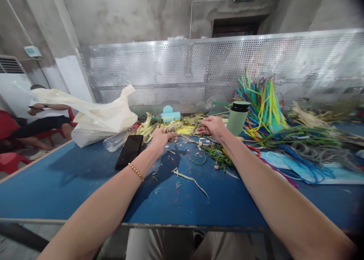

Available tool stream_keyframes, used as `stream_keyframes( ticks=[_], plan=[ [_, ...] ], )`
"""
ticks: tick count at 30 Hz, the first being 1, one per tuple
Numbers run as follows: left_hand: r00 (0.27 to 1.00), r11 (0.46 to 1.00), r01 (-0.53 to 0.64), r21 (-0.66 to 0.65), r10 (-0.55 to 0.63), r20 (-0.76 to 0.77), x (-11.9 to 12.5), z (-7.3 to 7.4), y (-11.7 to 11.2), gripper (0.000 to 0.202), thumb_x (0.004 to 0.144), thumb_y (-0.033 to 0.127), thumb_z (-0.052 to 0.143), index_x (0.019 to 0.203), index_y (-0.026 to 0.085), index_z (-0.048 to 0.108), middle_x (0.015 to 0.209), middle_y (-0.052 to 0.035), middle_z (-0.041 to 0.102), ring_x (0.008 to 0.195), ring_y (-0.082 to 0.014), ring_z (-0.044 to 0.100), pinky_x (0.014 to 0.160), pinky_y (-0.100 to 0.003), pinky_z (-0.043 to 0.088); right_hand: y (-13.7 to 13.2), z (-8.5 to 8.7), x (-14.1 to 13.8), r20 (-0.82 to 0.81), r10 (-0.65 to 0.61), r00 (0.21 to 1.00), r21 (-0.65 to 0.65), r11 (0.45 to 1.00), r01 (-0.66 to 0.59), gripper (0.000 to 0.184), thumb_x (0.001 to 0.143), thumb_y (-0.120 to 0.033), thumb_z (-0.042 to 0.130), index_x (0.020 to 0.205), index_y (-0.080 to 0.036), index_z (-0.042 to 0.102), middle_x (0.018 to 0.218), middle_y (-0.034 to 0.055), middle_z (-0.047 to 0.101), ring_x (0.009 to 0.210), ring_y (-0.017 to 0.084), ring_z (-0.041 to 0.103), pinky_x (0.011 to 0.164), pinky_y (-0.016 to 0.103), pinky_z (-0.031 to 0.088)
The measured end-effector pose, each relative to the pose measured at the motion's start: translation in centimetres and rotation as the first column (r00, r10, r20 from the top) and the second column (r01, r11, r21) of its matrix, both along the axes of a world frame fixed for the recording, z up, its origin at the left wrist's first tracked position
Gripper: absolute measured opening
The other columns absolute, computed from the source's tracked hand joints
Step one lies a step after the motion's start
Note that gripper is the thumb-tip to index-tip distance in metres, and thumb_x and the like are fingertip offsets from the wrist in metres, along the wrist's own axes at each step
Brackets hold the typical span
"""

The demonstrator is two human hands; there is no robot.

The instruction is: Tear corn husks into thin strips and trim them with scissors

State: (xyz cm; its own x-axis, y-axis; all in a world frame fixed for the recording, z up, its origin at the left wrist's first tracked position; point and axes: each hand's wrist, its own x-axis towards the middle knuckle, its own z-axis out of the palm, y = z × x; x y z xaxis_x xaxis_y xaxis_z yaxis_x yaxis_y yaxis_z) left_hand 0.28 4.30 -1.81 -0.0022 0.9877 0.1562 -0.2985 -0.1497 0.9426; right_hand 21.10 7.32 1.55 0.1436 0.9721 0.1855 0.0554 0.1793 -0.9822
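Note:
My left hand [162, 139], with a gold bead bracelet [136, 172] at the wrist, is closed, its fingers bent together over pale dry plant strips. Whether it grips one is hard to make out. My right hand [212, 126] is closed in a pinch to the right, by a dark dry strand; what is between its fingertips is too small to tell. Behind both hands lies a heap of pale dry husks [145, 129] with a light blue cylinder [171, 116]. Green cords [217, 155] lie beneath my right forearm. A loose pale strip [189, 177] rests nearer me on the blue table [93, 188].
A black phone [129, 152], a clear plastic bottle [116, 140] and a white plastic bag [104, 118] stand left. At right are a green flask [237, 119], colourful strips [264, 106], cords and blue masks [307, 167]. A perforated metal panel [159, 70] closes the back. A person [52, 112] sits far left.

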Motion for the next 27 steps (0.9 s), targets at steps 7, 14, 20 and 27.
stream_keyframes(
  ticks=[7,14,20,27],
  plan=[
    [1.0,1.0,-0.017,0.01,0.017,-0.011,0.0,0.1,-0.2,0.014,0.066,0.0,0.068,0.073,0.01,0.06,0.069,-0.0069,0.067,0.053,-0.013,0.062,0.058,-0.027,0.05,1.3,-1.6,0.3,0.576,-0.199,0.793,0.198,0.975,0.101,0.022,0.083,-0.021,0.058,0.102,-0.01,0.059,0.094,0.0132,0.07,0.085,0.02,0.068,0.076,0.03,0.054],
    [1.0,1.0,-0.01,0.005,0.01,-0.001,-0.1,0.2,-0.3,0.013,0.068,-0.001,0.066,0.07,0.01,0.059,0.066,-0.0054,0.066,0.054,-0.0121,0.061,0.061,-0.028,0.052,0.5,-2.2,0.8,0.975,0.036,0.219,-0.037,0.999,0.004,0.011,0.075,-0.025,0.065,0.074,-0.016,0.072,0.076,0.0082,0.07,0.079,0.021,0.067,0.069,0.025,0.045],
    [1.0,1.0,-0.003,0.007,0.003,-0.008,-0.2,0.1,-0.2,0.012,0.069,0.0,0.065,0.07,0.01,0.058,0.066,-0.0056,0.066,0.055,-0.0121,0.062,0.061,-0.027,0.053,0.3,-2.5,0.5,0.977,0.089,0.191,-0.069,0.992,-0.108,0.002,0.067,-0.015,0.068,0.067,-0.014,0.069,0.067,0.0048,0.066,0.069,0.016,0.063,0.056,0.021,0.038],
    [1.0,1.0,-0.018,-0.004,0.018,-0.008,0.0,0.1,-0.1,0.015,0.066,0.001,0.067,0.072,0.01,0.058,0.069,-0.0053,0.066,0.054,-0.0109,0.061,0.059,-0.026,0.052,-0.9,-0.9,0.6,0.893,0.054,0.447,0.032,0.983,-0.183,0.017,0.077,-0.019,0.059,0.092,-0.013,0.065,0.066,-0.0002,0.062,0.057,0.011,0.056,0.053,0.02,0.038]
  ],
)
